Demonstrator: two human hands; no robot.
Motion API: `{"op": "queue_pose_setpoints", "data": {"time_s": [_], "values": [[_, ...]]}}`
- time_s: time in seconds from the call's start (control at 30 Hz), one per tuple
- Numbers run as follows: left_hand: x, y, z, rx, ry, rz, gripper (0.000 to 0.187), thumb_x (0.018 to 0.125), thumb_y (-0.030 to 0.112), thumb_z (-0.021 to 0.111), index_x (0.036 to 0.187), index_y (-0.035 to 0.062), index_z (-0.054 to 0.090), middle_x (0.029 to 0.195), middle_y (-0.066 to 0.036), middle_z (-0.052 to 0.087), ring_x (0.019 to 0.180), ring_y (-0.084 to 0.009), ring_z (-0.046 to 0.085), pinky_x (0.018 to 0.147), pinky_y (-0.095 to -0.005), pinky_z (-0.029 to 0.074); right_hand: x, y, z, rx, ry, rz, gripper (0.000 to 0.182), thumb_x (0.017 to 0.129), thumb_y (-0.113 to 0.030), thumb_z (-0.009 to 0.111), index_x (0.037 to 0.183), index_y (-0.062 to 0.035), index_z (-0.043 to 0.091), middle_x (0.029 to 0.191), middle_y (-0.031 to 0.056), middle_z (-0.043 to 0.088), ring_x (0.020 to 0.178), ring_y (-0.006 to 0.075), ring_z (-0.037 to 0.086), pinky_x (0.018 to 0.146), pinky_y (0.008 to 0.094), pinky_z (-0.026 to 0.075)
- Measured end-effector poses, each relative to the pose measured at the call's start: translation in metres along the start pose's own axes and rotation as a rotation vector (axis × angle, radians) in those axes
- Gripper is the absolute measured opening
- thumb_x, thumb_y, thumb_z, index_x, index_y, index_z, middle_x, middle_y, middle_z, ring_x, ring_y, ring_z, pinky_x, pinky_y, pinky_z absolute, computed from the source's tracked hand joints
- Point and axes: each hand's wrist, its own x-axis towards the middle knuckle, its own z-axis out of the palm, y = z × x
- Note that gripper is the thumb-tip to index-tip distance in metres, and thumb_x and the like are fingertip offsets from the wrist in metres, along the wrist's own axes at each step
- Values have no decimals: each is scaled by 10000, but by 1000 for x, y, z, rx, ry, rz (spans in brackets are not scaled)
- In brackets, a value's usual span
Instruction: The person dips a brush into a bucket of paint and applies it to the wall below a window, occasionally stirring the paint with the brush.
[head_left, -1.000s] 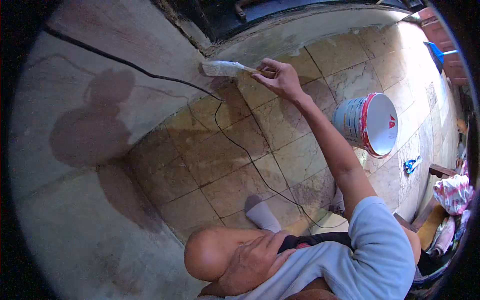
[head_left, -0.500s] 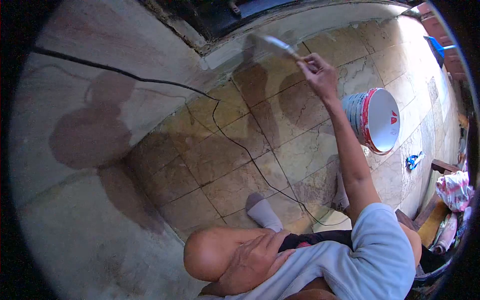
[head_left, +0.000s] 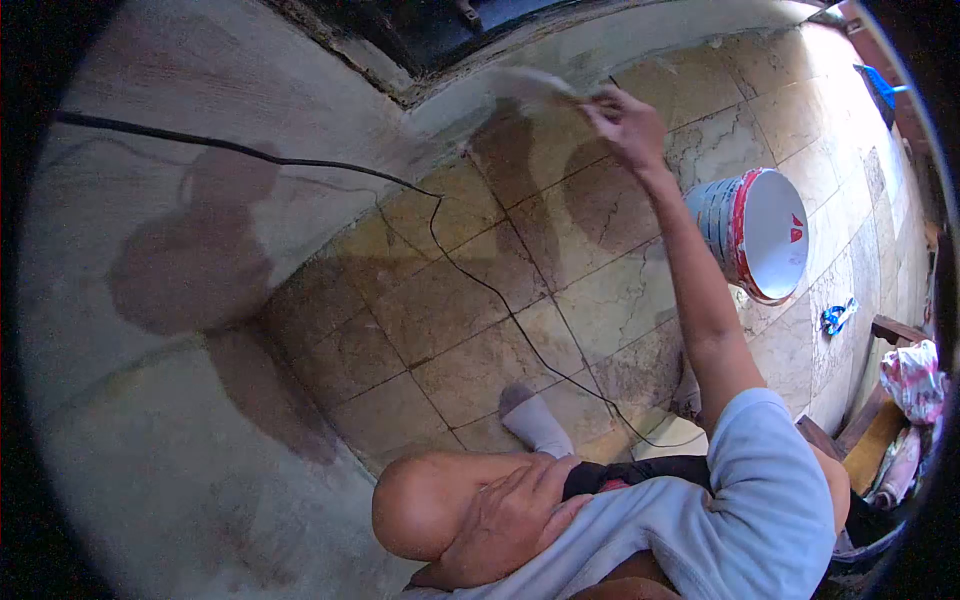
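My right hand (head_left: 628, 130) is closed on the handle of a flat, pale brush-like tool (head_left: 540, 85), blurred by motion, whose head is against or close to the low wall (head_left: 450, 110) under the dark opening. My left hand (head_left: 515, 510) rests on my bent knee (head_left: 425, 505), fingers spread and lying flat, holding nothing. A white bucket (head_left: 775, 235) with a red rim stands on the tiled floor beside my right forearm.
A black cable (head_left: 470, 275) runs from the left wall across the tiles (head_left: 400, 290) toward my feet. My socked foot (head_left: 535, 420) is on the floor. A blue-and-white item (head_left: 838, 317) and a pink-white bag (head_left: 912, 380) lie at the right.
My right hand and the tool have moved slightly up and left along the low wall. The view has shifted a little; my left hand stays on my knee.
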Motion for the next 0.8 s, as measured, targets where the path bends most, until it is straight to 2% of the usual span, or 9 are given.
{"op": "queue_pose_setpoints", "data": {"time_s": [0.03, 0.13, 0.27, 0.33, 0.47, 0.53, 0.6, 0.67, 0.8], "values": [[0, 2, -2, 4, -6, -6, 394, 856, 301, 597, 1120, 24, 503, 937, -171, 588, 848, -317, 617, 711, -382, 505, 0, 8, -13, -95, 51, 51, 259, 781, -342, 698, 933, -137, 651, 850, 63, 696, 730, 186, 683, 584, 290, 499], [3, 5, -3, 3, -30, -10, 388, 857, 301, 595, 1116, 26, 507, 944, -166, 591, 848, -314, 618, 706, -383, 504, -8, 8, -32, 3, 7, 107, 265, 775, -350, 702, 921, -133, 653, 823, 68, 696, 724, 189, 683, 579, 295, 499], [8, 10, -5, 25, -78, -15, 383, 856, 288, 601, 1110, 15, 511, 941, -163, 596, 854, -308, 618, 709, -382, 503, -25, -42, 9, 199, -139, -84, 266, 757, -408, 695, 886, -179, 654, 790, 68, 692, 726, 212, 680, 598, 338, 514], [10, 13, -7, -5, -70, -29, 381, 856, 276, 606, 1102, 1, 514, 947, -169, 599, 861, -307, 618, 716, -381, 502, -27, -78, 27, 118, -161, -178, 275, 746, -428, 694, 877, -190, 652, 797, 73, 690, 728, 230, 678, 608, 355, 520], [9, 15, -8, -2, -65, -41, 375, 856, 257, 611, 1089, -21, 519, 966, -177, 604, 868, -312, 615, 735, -376, 500, -8, -77, 39, 57, -174, -156, 282, 747, -427, 692, 883, -184, 649, 800, 81, 687, 738, 233, 675, 607, 364, 520], [8, 14, -6, 9, -28, -9, 377, 857, 260, 611, 1089, -23, 521, 982, -184, 602, 873, -316, 614, 742, -373, 500, 3, -51, 17, 119, -138, -92, 272, 763, -418, 682, 889, -178, 656, 793, 84, 686, 743, 214, 678, 596, 350, 518], [6, 13, -4, 1, -18, -3, 381, 856, 262, 610, 1093, -22, 520, 993, -189, 601, 880, -323, 612, 753, -374, 498, 17, 14, 11, 127, 58, -80, 266, 784, -382, 673, 920, -153, 659, 765, 85, 682, 743, 195, 679, 599, 335, 510], [6, 14, -5, -21, -40, -12, 387, 855, 264, 610, 1102, -18, 514, 999, -195, 599, 888, -333, 609, 768, -380, 495, 14, 33, -33, 32, 109, 104, 335, 759, -453, 648, 912, -157, 669, 783, 113, 667, 716, 308, 648, 605, 404, 495], [-4, 17, 10, 60, -41, -80, 347, 866, 289, 580, 1103, 50, 495, 951, -164, 620, 872, -339, 609, 724, -436, 484, 4, 51, -50, 44, 376, 236, 244, 821, -297, 600, 943, -88, 629, 799, 154, 649, 730, 339, 632, 625, 408, 481]]}}
